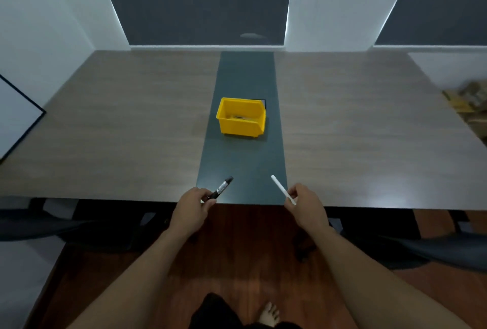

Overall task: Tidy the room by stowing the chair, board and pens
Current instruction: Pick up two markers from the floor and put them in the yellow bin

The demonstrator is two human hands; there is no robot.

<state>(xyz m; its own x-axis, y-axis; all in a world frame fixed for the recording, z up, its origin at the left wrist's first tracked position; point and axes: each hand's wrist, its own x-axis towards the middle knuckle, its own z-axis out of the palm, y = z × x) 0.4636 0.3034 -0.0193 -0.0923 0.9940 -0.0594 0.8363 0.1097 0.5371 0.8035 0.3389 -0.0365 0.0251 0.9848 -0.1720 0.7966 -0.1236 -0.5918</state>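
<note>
My left hand (pixel 193 206) grips a black marker (pixel 222 187) by its rear end, tip pointing up and to the right over the table's near edge. A slim white pen (pixel 279 186) is pinched in my right hand (pixel 303 200), its tip angled up and to the left. Both hands hover at the front edge of the wooden table (pixel 118 123). Farther back on the table's dark centre strip stands a yellow bin (pixel 240 128), open on top, with something small and blurred inside. A white board with a black frame (pixel 15 117) leans at the far left.
Dark chairs (pixel 427 249) sit tucked under the table at the left and right of my arms. Cardboard clutter (pixel 466 101) lies at the right edge. A dark flat item (pixel 264 103) shows behind the bin. Below me is reddish wooden floor (pixel 250 262).
</note>
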